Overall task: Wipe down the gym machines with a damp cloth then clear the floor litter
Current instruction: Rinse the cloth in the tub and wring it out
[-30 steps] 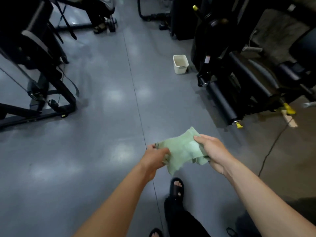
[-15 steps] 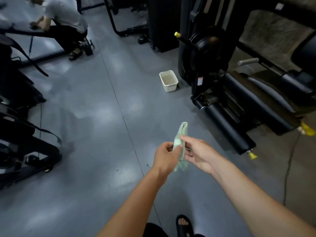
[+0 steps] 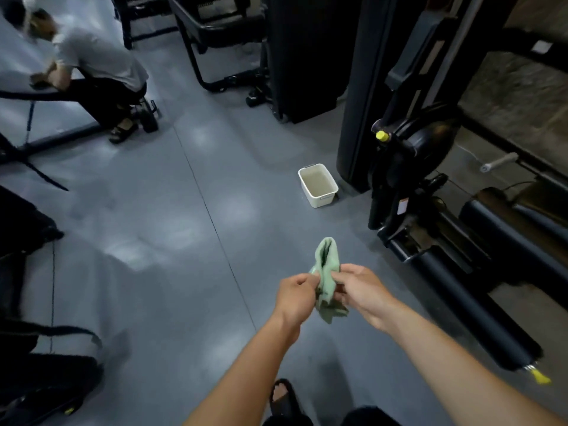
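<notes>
A pale green cloth (image 3: 328, 273), folded into a narrow upright bundle, is held between both hands in front of me above the grey floor. My left hand (image 3: 296, 295) grips its left side with curled fingers. My right hand (image 3: 358, 290) pinches its right side. A black gym machine (image 3: 430, 192) with padded rollers and yellow knobs stands to the right of the cloth, an arm's length away. A small white tub (image 3: 318, 185) holding water sits on the floor beside the machine's upright.
Another person (image 3: 98, 69) crouches at the far left by a black machine frame. Dark equipment (image 3: 33, 348) with straps lines the left edge. More black frames (image 3: 221, 47) stand at the back. My sandalled foot (image 3: 281, 398) shows at the bottom.
The cloth went from spread wide between my hands to folded into a narrow bundle. My hands came together, and my view moved forward toward the tub and machine.
</notes>
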